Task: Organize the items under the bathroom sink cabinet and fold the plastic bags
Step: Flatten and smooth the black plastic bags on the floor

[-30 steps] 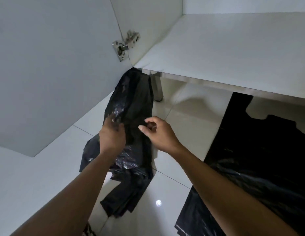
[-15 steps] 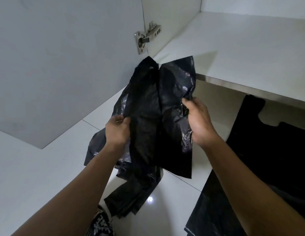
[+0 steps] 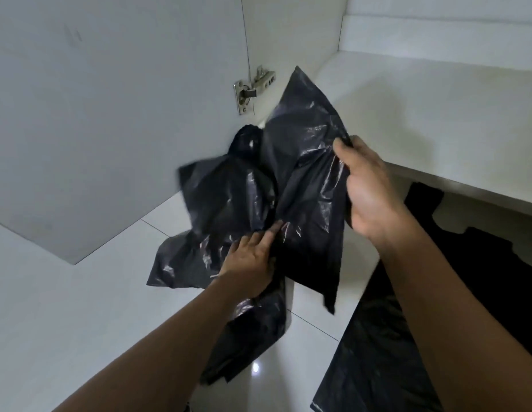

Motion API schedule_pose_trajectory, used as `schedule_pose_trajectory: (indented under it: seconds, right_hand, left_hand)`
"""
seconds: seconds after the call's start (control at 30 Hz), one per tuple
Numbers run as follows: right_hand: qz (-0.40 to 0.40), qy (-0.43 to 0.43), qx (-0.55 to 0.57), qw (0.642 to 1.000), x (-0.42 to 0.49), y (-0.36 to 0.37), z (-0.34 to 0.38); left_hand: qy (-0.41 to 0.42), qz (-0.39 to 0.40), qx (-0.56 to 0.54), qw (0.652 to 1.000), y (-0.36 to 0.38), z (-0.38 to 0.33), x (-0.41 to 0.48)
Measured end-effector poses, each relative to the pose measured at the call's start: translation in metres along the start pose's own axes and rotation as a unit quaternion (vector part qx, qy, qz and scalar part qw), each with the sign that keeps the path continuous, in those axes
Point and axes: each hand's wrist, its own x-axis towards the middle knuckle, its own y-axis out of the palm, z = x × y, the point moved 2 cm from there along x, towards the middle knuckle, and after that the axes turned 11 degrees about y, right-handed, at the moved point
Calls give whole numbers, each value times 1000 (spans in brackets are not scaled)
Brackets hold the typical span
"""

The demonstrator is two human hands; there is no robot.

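A crumpled black plastic bag (image 3: 300, 162) hangs in the air in front of the open cabinet. My right hand (image 3: 369, 191) grips its right edge, fingers curled round the plastic, and lifts that side up. My left hand (image 3: 253, 257) is lower, fingers stretched out against the bag's middle; whether its thumb pinches the plastic is hidden. The bag's lower folds droop toward the floor under my left wrist. A second black plastic bag (image 3: 482, 292) lies spread flat on the floor tiles at the right, partly under my right forearm.
The white cabinet door (image 3: 110, 114) stands open at the left on a metal hinge (image 3: 250, 90). The white cabinet floor shelf (image 3: 437, 120) runs across the upper right, its front edge above the glossy white floor tiles (image 3: 80, 307).
My right hand has lifted the bag's right side higher and further right. My left hand has dropped lower and flattened against the bag. The bag has spread wider.
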Motion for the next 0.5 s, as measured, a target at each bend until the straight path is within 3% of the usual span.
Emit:
schedule_pose_trajectory:
  seconds: [0.17,0.27,0.33,0.43,0.5]
  right_hand:
    - [14,-60,110,992,-6,-24,24]
    - [7,-98,176,980,-11,-37,43]
    - [6,-133,196,971,-16,-44,51]
    - [90,-148,174,969,-29,-40,56]
    - [177,-101,121,972,-38,-31,48]
  left_hand:
    - [-117,-50,-44,991,-2,20,13]
    - [-189,6,-92,978,-6,30,17]
    - [-194,42,-44,979,-14,24,20]
    - [-160,-72,30,984,-35,-4,30]
    - [-122,-138,-145,972,-55,-28,34]
